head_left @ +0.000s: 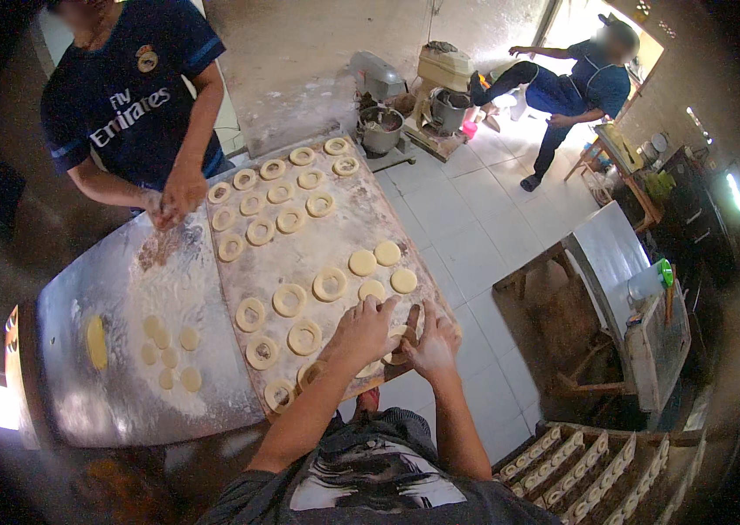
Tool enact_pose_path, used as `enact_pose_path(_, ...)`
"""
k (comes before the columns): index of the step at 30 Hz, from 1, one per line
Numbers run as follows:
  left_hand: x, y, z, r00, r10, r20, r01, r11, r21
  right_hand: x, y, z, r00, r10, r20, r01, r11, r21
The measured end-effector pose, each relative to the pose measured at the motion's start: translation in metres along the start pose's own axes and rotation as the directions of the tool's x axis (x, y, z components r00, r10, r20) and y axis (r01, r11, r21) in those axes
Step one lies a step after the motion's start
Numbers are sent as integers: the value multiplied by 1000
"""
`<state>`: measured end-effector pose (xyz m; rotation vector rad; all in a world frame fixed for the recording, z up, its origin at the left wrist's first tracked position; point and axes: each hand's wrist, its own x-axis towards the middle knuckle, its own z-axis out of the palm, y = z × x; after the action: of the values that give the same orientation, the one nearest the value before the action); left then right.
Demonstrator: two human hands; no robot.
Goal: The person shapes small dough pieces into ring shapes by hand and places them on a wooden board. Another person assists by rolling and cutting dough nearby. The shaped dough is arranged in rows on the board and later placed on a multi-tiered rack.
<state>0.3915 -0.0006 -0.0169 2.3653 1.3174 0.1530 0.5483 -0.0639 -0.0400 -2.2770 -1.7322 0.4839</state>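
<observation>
My left hand (363, 337) is over the right front of a floured board (256, 258), fingers bent and apart beside a pale dough ring (398, 346). My right hand (431, 348) is at the ring's right side, fingers apart, thumb reaching toward it; neither hand visibly lifts it, and my hands partly hide it. Beyond them lie several plain dough discs (363, 262). Several more rings (289, 299) sit in rows on the board, some partly behind my left forearm.
Left, a floured metal surface (81, 367) holds thin discs (190, 339). A co-worker (125, 114) stands there, hands together. Another person (575, 87) has a leg raised near mixers (380, 129). Right are a metal-topped table (606, 254) and trays of rings (580, 477).
</observation>
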Motion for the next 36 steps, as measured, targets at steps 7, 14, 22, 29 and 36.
enact_pose_path(7, 6, -4, -15, 996, 4, 87, -7, 999, 39, 4, 4, 5, 998, -60, -18, 60, 998, -34)
enact_pose_path(14, -50, -40, -34, 986, -129, -101, 112, 981, -155, -4, -56, 17, 962, -211, -173, 252, 928, 273)
enact_pose_path(22, -203, -187, -31, 624, -655, -425, 458, 748, -479, -2, -286, 102, 675, -642, 362, 479, 756, 447)
enact_pose_path(29, -280, -260, -57, 420, -875, -239, 565, 459, -686, 7, -397, 218, 580, -753, 310, 738, 647, 191)
enact_pose_path(36, -299, -287, -99, 505, -804, -314, 290, 501, -815, -6, -415, 162, 530, -739, 416, 265, 610, 747)
